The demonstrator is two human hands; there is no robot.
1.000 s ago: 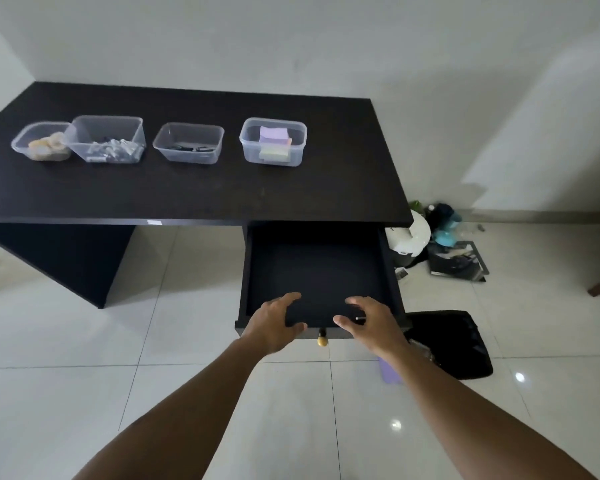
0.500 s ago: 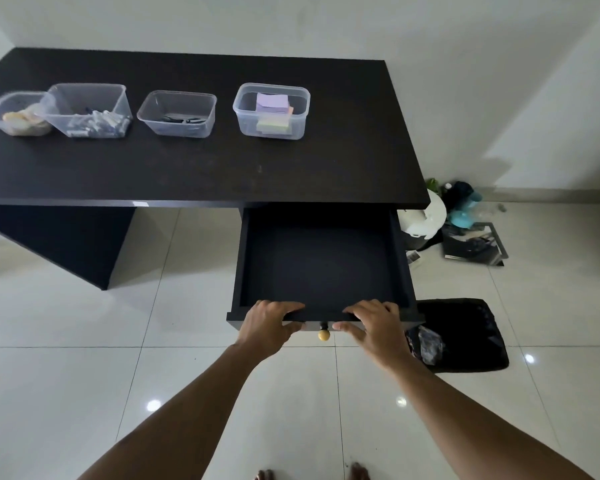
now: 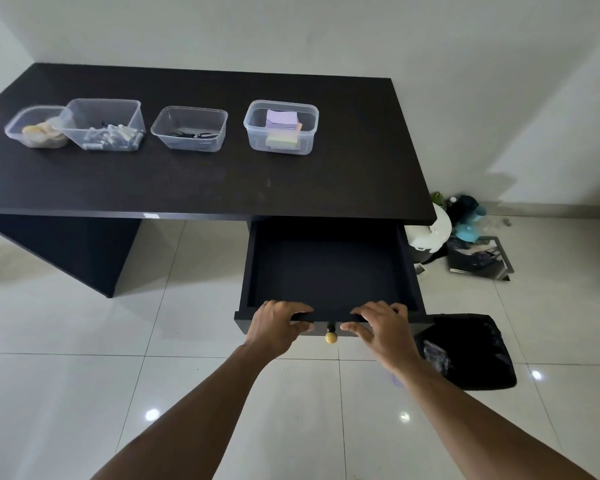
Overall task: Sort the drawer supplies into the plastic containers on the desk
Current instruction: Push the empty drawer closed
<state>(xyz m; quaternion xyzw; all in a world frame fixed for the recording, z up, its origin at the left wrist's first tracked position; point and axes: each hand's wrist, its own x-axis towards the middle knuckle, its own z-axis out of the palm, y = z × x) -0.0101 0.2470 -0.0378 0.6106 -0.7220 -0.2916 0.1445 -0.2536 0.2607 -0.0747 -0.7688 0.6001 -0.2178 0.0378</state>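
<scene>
Where the glossy white floor tiles (image 3: 84, 375) run under the dark desk (image 3: 291, 174), a black bag (image 3: 471, 351) lies just right of the pulled-out drawer (image 3: 326, 271), its near corner crossed by the right forearm. The left hand (image 3: 276, 329) and right hand (image 3: 383, 332) each grip the drawer's front edge, fingers curled over the lip and thumbs on the front face, either side of a round yellowish knob (image 3: 330, 337). Well beyond the hands, clear plastic tubs stand in a row on the matte desktop: the first container (image 3: 14, 128) touches the taller second container (image 3: 104, 112), the third container (image 3: 189, 119) holds what may be scissors, and the fourth container (image 3: 253, 133) holds square pastel note pads (image 3: 280, 119).
</scene>
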